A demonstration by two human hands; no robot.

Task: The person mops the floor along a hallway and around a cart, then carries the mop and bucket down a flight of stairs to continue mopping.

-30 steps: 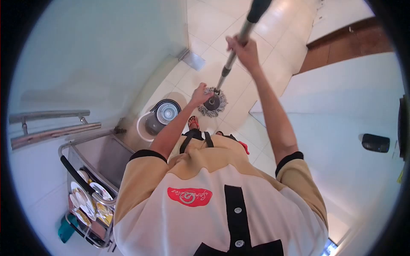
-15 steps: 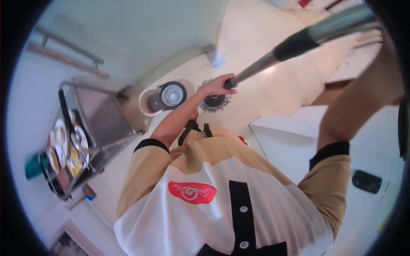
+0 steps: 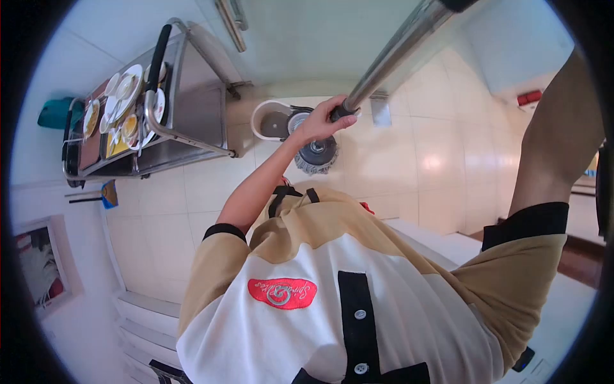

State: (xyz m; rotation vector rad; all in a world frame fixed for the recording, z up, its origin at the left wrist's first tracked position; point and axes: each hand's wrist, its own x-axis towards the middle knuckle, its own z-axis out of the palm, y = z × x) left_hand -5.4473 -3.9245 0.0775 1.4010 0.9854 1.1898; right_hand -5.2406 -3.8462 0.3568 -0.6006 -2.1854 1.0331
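Note:
My left hand is wrapped around the lower part of a metal mop handle, at its dark grip. Below it the round mop head, with grey strings, rests on the floor. A mop bucket with a white rim stands just beyond the mop head, its round wringer basket partly hidden by my left hand. My right forearm is raised at the right edge, towards the upper end of the handle. The right hand itself lies outside the view.
A metal trolley carrying used plates and cutlery stands at the left. A dustpan sits near it. Behind is a glass panel with a metal pull handle. Steps lie at lower left.
My view has turned, so the trolley and bucket appear higher and further right. The mop head now appears closer to the bucket. My left hand keeps its hold on the handle.

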